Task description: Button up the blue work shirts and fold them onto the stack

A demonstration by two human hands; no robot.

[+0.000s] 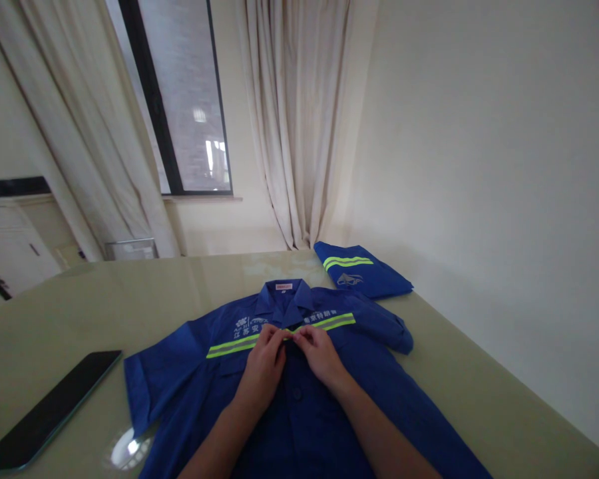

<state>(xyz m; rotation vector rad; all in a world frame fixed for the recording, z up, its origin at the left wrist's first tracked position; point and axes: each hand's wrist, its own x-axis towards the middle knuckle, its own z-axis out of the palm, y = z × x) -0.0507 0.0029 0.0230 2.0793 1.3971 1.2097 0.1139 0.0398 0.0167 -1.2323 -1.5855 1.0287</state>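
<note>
Shirt (299, 426) is the main thing here: one blue short-sleeved work shirt, laid face up on the table (170, 293) with its collar (284, 303) pointing away from the person. Two sleeves spread out, one label inside the collar, one yellow-green band (229, 347) with a grey middle running across the chest, white lettering above it. I count one button (297, 394) clearly, just below the hands.

Both hands are on it, btw. Left hand (265, 366) and right hand (322, 352) meet at the middle of the chest, right at the band, and the fingers of each are closed in a pinch on the shirt's front edge. Can't tell if a button is between them, too small.

Container-wise: one white cabinet (34, 233) over at the far left, front looks shut, so no clue what's in it. One dark box-shaped thing (17, 186) sits on top. Looks like one pocket flap (234, 364) under the band too, can't tell what's inside.

Rest of the count: one folded blue garment (379, 279) at the table's far right corner, near the shirt's sleeve, one flat black slab (50, 412) on the left, two curtains (80, 120) and one window (184, 100) behind.
</note>
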